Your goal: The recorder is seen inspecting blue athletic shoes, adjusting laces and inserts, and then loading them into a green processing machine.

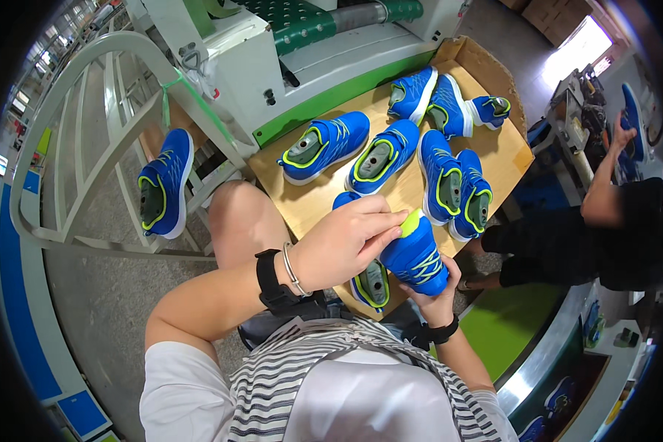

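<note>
My right hand (436, 293) cradles the blue mesh sneaker with lime trim (417, 256) above the brown cardboard worktop (320, 202), left fingers (387, 225) pinching its lime tongue; pull gently, keep the sole steady.

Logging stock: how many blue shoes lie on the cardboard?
8 shoes: two near the machine, three at the far end, two at right, one partly hidden under the left hand.

cardboard sheet (502, 151) | on it: blue shoes (324, 145), grey lasts inside
</note>
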`<move>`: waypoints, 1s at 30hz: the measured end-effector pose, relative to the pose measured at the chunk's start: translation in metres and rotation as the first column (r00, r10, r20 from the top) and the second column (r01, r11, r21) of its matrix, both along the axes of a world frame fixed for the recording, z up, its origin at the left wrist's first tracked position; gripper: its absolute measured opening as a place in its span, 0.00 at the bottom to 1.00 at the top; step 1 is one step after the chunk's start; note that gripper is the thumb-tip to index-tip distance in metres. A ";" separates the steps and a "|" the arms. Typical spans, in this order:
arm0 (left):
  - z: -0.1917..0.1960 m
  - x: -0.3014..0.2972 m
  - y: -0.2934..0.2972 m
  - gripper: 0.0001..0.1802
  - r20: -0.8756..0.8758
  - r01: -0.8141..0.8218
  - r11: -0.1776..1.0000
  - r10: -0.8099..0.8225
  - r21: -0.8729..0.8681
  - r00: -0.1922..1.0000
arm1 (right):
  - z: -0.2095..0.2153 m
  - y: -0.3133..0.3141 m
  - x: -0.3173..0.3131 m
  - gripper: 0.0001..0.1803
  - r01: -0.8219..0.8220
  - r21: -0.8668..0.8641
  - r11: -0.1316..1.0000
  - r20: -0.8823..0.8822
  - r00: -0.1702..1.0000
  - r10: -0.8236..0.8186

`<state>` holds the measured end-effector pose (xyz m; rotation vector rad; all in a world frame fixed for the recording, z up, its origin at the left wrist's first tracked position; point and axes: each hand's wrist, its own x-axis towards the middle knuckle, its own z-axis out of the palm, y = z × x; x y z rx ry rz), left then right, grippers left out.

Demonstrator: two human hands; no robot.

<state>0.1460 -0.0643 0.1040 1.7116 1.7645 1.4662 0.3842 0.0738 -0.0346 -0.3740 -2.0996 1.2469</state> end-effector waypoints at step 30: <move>0.027 -0.010 -0.029 0.16 -0.400 -0.100 0.975 0.013 -0.199 0.916 | 0.056 -0.007 -0.005 0.49 0.019 0.370 0.929 0.052 0.998 -0.041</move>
